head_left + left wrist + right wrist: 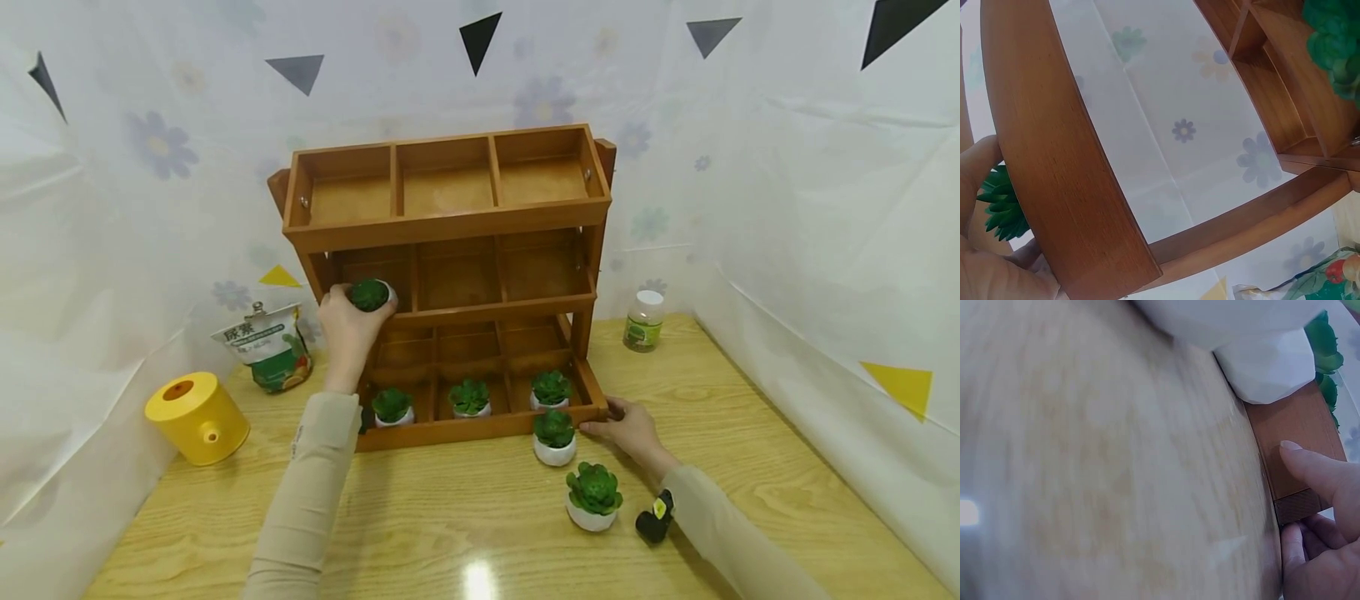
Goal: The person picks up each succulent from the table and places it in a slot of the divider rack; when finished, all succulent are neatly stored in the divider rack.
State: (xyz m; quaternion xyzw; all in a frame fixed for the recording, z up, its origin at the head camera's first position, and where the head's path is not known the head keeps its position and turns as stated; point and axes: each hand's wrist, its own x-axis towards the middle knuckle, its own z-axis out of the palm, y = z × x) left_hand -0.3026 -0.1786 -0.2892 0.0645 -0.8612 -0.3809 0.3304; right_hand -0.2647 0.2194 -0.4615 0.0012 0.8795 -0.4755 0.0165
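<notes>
In the head view a three-tier wooden rack [450,221] stands on the table, each tier split into compartments. My left hand [347,333] grips a potted succulent [370,295] at the left compartment of the middle tier. The left wrist view shows that plant's green leaves [1004,206] partly hidden behind a board. With thumb on the front board and fingers at its end, my right hand [1329,519] holds the bottom tier's right corner. Three potted succulents sit in the bottom tier, including a left one [392,406]. Two more, a nearer one [593,492] and a farther one [554,433], stand before the rack.
A yellow watering can [198,421] and a clipped green-and-white bag [272,348] stand left of the rack. To its right is a white-capped jar [644,321]. Patterned white sheeting [810,208] encloses the table [435,517].
</notes>
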